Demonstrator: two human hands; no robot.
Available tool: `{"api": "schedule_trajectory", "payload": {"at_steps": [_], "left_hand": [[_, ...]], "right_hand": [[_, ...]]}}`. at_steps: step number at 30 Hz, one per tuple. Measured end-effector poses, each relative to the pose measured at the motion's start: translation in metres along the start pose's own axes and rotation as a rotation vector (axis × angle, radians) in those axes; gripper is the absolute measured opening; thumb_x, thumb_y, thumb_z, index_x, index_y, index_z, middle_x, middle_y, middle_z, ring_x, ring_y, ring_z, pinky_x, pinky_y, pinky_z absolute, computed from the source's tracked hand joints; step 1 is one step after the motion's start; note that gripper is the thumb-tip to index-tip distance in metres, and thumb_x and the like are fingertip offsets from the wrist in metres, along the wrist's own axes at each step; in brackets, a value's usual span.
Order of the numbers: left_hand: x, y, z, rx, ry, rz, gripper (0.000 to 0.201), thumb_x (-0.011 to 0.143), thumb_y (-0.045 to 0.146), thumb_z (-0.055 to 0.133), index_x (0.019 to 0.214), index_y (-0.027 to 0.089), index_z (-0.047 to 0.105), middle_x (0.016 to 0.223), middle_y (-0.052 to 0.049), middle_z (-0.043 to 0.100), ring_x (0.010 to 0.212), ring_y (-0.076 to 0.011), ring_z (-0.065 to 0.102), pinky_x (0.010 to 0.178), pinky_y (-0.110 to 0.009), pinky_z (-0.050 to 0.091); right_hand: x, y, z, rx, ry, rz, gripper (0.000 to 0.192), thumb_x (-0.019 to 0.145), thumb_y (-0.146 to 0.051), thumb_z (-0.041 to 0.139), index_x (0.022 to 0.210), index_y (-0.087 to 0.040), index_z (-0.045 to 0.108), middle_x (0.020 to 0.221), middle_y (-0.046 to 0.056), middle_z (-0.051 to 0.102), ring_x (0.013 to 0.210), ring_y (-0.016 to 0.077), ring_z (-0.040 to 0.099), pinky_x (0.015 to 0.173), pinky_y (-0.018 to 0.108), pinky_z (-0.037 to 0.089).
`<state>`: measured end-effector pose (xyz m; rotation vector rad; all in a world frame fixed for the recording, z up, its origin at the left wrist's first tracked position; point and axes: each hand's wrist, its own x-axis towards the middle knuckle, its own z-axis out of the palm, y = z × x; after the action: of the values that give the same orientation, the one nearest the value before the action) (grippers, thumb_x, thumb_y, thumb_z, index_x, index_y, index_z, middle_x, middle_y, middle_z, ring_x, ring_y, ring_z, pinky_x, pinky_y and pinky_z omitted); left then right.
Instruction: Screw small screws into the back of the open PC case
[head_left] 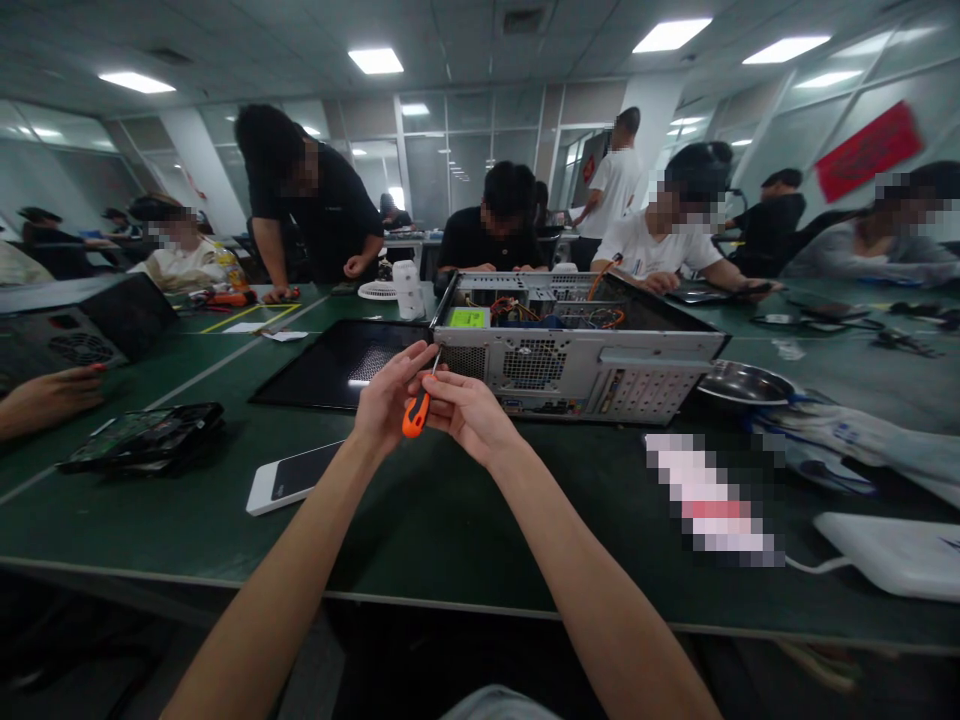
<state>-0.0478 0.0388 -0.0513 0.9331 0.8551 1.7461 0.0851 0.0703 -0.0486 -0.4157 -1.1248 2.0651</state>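
An orange and black screwdriver [415, 414] is between my hands, its handle slanting down toward me and its thin shaft pointing up at the rear panel of a computer case [577, 370]. My right hand [476, 408] pinches the screwdriver near where the shaft meets the handle. Close by on the left, my left hand [384, 395] has its fingers bunched together around the shaft's tip, at the case's left corner. What those fingers pinch is hidden. The case lies on its side with its top open, showing cables and a power supply with a green label [466, 318].
A black side panel [315, 365] lies left of the case. Nearer are a white boxy device [292, 480] and a circuit board with a fan [146, 438]. On the right are a metal bowl [746, 383], gloves [862, 435] and a white power bank [892, 555]. Other people sit or stand around.
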Motion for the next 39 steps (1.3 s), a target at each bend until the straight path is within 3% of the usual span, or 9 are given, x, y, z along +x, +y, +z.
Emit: {"api": "schedule_trajectory", "payload": {"at_steps": [3,8,12,16,19,23,28,34,39], "left_hand": [[-0.001,0.003,-0.005,0.016,0.018,0.126,0.036,0.074,0.035,0.077,0.105,0.018,0.072,0.104,-0.006,0.073,0.08,-0.0133,0.067,0.07,-0.025,0.055],[-0.021,0.013,-0.014,0.059,-0.157,0.257,0.028,0.071,0.039,0.084,0.088,0.018,0.078,0.062,0.004,0.052,0.055,-0.0071,0.047,0.054,-0.021,0.044],[-0.036,0.012,-0.022,0.23,-0.223,0.364,0.039,0.065,0.036,0.091,0.1,0.022,0.082,0.072,0.0,0.06,0.064,-0.0108,0.053,0.059,-0.024,0.045],[-0.043,0.003,-0.022,0.469,-0.218,0.574,0.029,0.074,0.029,0.086,0.103,0.026,0.082,0.079,-0.002,0.063,0.069,-0.0113,0.055,0.058,-0.024,0.042],[-0.047,-0.005,-0.016,0.706,-0.112,0.836,0.025,0.079,0.024,0.083,0.104,0.023,0.078,0.077,0.0,0.063,0.066,-0.01,0.053,0.06,-0.024,0.043],[-0.051,-0.015,-0.01,0.94,0.061,1.095,0.019,0.086,0.032,0.074,0.097,0.018,0.067,0.076,0.001,0.064,0.059,-0.0092,0.055,0.057,-0.024,0.044],[-0.045,-0.019,-0.02,0.988,0.25,1.071,0.019,0.093,0.038,0.064,0.099,0.02,0.06,0.076,0.001,0.062,0.055,-0.0098,0.054,0.055,-0.024,0.042],[-0.031,-0.011,-0.036,1.102,0.037,1.18,0.043,0.081,0.049,0.071,0.113,0.021,0.066,0.072,-0.001,0.064,0.053,-0.0135,0.052,0.052,-0.027,0.04],[-0.028,-0.021,-0.043,1.059,0.101,1.089,0.029,0.09,0.044,0.064,0.109,0.021,0.066,0.086,-0.007,0.071,0.065,-0.0173,0.062,0.06,-0.029,0.044]], "right_hand": [[-0.001,-0.002,0.002,0.03,0.031,0.002,0.006,0.081,-0.019,0.078,0.084,-0.016,0.074,0.08,0.002,0.078,0.066,0.012,0.071,0.063,0.023,0.059],[0.0,-0.004,0.004,0.052,0.075,0.002,0.011,0.077,-0.021,0.083,0.081,-0.016,0.073,0.077,0.0,0.076,0.061,0.0102,0.067,0.059,0.021,0.057],[0.004,-0.002,0.011,0.088,0.097,-0.004,0.016,0.075,-0.022,0.086,0.078,-0.017,0.071,0.071,-0.001,0.072,0.059,0.0094,0.066,0.057,0.02,0.056],[0.006,0.001,0.013,0.084,0.125,-0.035,0.03,0.067,-0.028,0.093,0.073,-0.016,0.066,0.064,-0.004,0.067,0.052,0.0073,0.06,0.05,0.017,0.05],[0.005,0.002,0.011,0.06,0.103,-0.064,0.036,0.065,-0.035,0.094,0.07,-0.017,0.063,0.059,-0.006,0.06,0.047,0.0056,0.053,0.045,0.017,0.043],[0.003,0.002,0.01,0.107,0.054,-0.019,0.017,0.083,-0.032,0.073,0.085,-0.016,0.07,0.069,-0.001,0.069,0.057,0.0094,0.06,0.057,0.02,0.05],[0.002,0.003,0.012,0.15,-0.011,0.008,0.024,0.078,-0.012,0.059,0.097,-0.017,0.073,0.085,0.002,0.077,0.073,0.0136,0.068,0.072,0.026,0.055],[0.003,0.004,0.007,0.14,-0.037,-0.046,0.015,0.081,-0.022,0.077,0.096,-0.019,0.075,0.084,-0.001,0.075,0.07,0.0105,0.065,0.07,0.023,0.053],[0.005,0.01,0.008,0.146,0.012,-0.026,0.012,0.08,-0.025,0.082,0.086,-0.019,0.073,0.072,-0.004,0.071,0.061,0.0077,0.061,0.06,0.018,0.05]]}}
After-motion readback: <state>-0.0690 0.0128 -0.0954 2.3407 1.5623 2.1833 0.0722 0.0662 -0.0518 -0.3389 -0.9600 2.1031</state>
